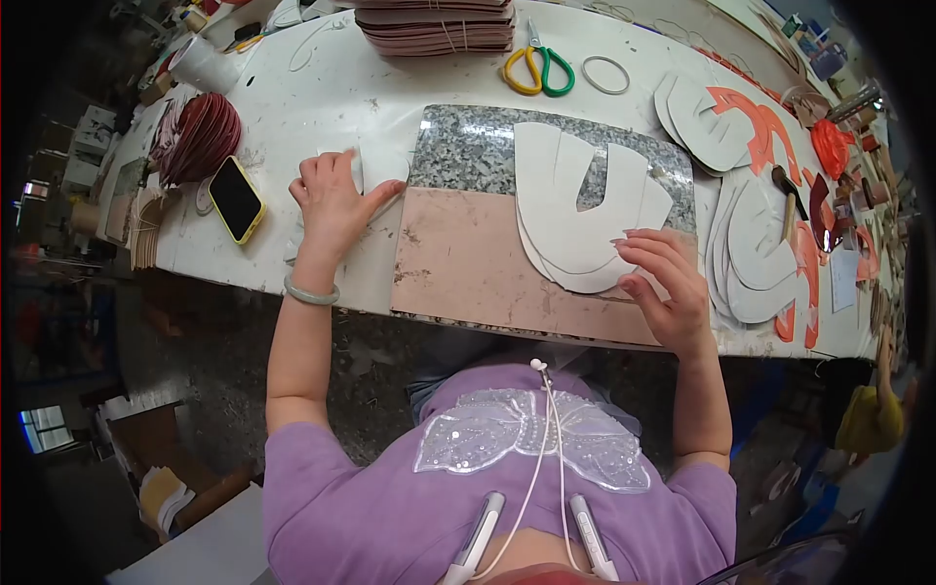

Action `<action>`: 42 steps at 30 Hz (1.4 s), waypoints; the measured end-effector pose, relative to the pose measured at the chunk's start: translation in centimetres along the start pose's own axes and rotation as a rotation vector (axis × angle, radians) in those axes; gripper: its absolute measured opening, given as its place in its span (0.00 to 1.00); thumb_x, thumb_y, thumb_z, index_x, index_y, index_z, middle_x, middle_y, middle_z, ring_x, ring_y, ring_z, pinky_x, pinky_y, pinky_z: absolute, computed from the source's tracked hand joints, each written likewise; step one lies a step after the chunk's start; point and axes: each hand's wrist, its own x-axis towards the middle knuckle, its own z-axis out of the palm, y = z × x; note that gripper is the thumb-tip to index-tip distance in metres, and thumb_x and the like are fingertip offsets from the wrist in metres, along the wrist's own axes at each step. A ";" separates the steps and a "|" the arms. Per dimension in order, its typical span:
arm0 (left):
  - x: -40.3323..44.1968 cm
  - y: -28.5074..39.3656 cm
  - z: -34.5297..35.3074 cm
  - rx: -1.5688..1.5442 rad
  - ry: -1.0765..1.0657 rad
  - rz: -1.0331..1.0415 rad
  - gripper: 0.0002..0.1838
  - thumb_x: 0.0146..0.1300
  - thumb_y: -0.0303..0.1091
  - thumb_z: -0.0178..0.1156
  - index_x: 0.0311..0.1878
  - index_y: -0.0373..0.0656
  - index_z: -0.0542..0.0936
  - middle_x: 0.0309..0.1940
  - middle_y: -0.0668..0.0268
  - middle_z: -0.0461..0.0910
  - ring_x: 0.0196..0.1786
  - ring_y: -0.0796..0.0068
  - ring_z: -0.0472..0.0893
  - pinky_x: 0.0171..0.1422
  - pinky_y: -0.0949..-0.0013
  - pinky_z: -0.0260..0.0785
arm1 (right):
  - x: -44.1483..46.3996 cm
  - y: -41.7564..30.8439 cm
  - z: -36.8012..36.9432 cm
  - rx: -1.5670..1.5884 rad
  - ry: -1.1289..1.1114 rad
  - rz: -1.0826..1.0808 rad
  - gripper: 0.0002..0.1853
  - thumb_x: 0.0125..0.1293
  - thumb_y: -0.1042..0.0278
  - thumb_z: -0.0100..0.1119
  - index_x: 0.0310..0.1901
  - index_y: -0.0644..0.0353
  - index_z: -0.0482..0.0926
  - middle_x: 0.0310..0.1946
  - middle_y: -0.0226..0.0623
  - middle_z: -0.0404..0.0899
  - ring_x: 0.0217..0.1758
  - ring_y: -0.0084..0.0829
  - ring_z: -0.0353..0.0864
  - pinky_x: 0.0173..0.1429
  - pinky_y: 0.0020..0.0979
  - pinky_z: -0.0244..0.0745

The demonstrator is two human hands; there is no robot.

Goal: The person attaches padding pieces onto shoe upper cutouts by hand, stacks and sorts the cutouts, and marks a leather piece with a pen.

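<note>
- The work in hand seems to be handling the white cut pieces [549, 229], which are lying overlapped on the granite slab [463, 146] and the pinkish board [453, 258] covering its near part.
- The right grip [666, 285] is hovering at or just touching their right edge, its fingers curving and parted from the thumb, apparently not clamping anything.
- The left grip [334, 200] is resting left of the board, fingers bending and thumb stretching toward the slab; pale pieces [378, 166] are lying beside it, but whether it is pinching one I cannot tell.
- More white pieces are lying in a stack [759, 292] on the desk [322, 107], to the right of the slab, near orange strips [746, 112].
- Lifting a single piece would be calling for right thumb and fingertips closing on one edge, keeping the layers beneath undisturbed.
</note>
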 end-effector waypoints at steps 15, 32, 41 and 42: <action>-3.1 6.8 -4.0 -0.977 0.118 -0.197 0.21 0.65 0.26 0.61 0.58 0.41 0.66 0.48 0.60 0.77 0.47 0.64 0.81 0.49 0.61 0.74 | 6.2 -3.7 5.7 0.203 -0.105 -0.136 0.15 0.58 0.70 0.70 0.47 0.61 0.81 0.44 0.35 0.83 0.47 0.35 0.82 0.52 0.35 0.76; -6.5 10.8 -5.4 -1.823 -0.200 -0.076 0.27 0.71 0.25 0.56 0.71 0.36 0.64 0.63 0.51 0.74 0.55 0.63 0.81 0.55 0.68 0.79 | 7.6 -2.3 3.7 0.390 -0.261 -0.088 0.24 0.53 0.77 0.70 0.54 0.63 0.78 0.45 0.41 0.82 0.42 0.35 0.83 0.42 0.31 0.79; -8.8 11.4 -5.3 -0.981 0.090 0.404 0.18 0.67 0.20 0.59 0.60 0.32 0.76 0.48 0.53 0.83 0.41 0.65 0.85 0.47 0.73 0.82 | 6.9 -4.5 3.6 0.251 -0.106 0.328 0.19 0.52 0.76 0.71 0.48 0.60 0.82 0.42 0.36 0.81 0.39 0.33 0.80 0.44 0.32 0.76; -8.6 11.6 -5.5 -0.987 0.094 0.402 0.18 0.67 0.20 0.59 0.60 0.32 0.76 0.48 0.53 0.83 0.41 0.65 0.85 0.47 0.73 0.82 | 7.1 -4.3 3.5 0.244 -0.109 0.328 0.19 0.52 0.76 0.71 0.48 0.60 0.82 0.42 0.36 0.81 0.39 0.33 0.80 0.44 0.32 0.76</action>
